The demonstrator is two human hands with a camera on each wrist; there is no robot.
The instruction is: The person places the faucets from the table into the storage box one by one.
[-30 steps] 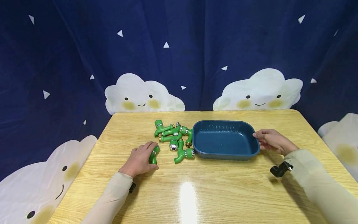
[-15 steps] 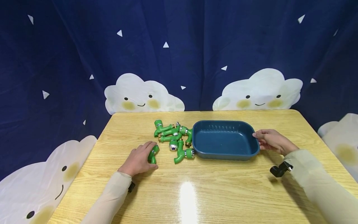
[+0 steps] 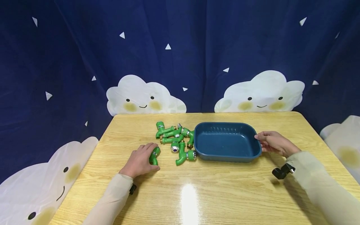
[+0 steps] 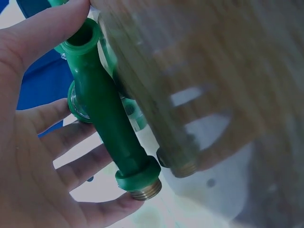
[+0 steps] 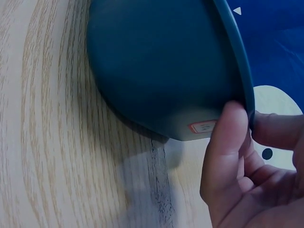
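Table (image 3: 219, 190): wooden
Tub (image 3: 222, 145): right of centre, nearer the far edge
Pile (image 3: 168, 141): green taps, just left of the tub
Left hand (image 3: 138, 161): back upward, digits curled round a tap (image 4: 107, 116)
Right hand (image 3: 275, 143): thumb and finger pinching the tub's right rim
Tap: between pile and table's left edge

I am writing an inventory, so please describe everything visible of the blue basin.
The blue basin looks plastic, rectangular with rounded corners; its far inner wall is ridged. It stands upright on the table, right of the green taps; contact with them is unclear. The right hand pinches its rim, near a red-edged label.
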